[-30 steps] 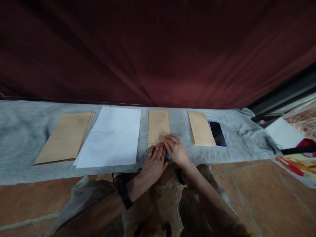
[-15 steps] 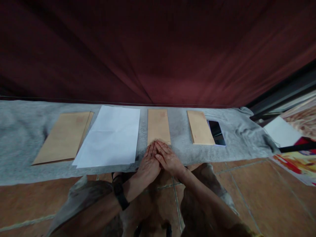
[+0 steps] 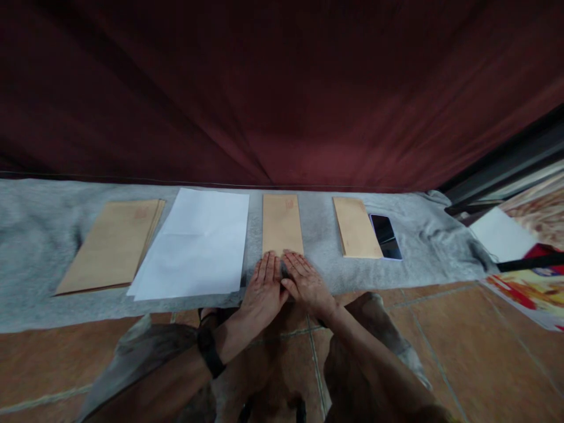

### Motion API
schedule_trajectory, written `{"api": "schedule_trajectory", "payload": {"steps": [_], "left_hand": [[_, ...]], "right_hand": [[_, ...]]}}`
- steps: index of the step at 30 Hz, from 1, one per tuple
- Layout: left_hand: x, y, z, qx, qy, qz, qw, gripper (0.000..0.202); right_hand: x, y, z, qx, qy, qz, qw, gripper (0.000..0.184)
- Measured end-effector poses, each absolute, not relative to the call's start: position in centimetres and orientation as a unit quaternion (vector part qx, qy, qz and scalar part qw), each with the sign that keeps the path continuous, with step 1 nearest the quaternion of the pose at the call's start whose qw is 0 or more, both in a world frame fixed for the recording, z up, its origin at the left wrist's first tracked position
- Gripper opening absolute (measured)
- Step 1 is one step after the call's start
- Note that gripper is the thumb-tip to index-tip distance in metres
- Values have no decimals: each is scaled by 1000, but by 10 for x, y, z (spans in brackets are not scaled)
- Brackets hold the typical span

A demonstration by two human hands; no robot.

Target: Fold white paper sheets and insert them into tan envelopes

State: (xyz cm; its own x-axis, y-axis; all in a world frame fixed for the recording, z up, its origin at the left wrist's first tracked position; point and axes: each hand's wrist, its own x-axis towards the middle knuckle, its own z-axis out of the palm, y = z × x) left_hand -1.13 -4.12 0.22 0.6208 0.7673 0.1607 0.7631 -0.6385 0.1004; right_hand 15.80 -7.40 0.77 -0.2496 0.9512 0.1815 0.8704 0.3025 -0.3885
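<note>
Left hand [image 3: 263, 289] and right hand [image 3: 309, 289] are laid flat, unclenched, across the near edge of the middle envelope [image 3: 282, 223], itself flanked on its left by white sheets [image 3: 196, 244]; their tips, joined half a second earlier, are now parted. Red print [image 3: 289, 203] in the envelope's far right corner cannot be read.

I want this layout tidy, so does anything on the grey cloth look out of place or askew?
Only slightly: the white sheets aren't squared, edges peeking out at lower left, and the phone, odd among paper goods, lies against or partly under the right-hand envelopes.
</note>
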Motion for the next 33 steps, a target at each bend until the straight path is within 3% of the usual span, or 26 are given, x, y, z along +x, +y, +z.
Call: {"api": "schedule_trajectory", "payload": {"steps": [17, 28, 33], "left_hand": [[-16, -42, 5, 896, 434, 90, 18, 83], [-7, -40, 10, 894, 434, 106, 18, 61], [-5, -35, -4, 903, 410, 128, 13, 62]], "right_hand": [[177, -87, 8, -622, -760, 48, 179, 61], [156, -75, 13, -622, -756, 71, 193, 54], [139, -68, 6, -630, -746, 71, 203, 57]]}}
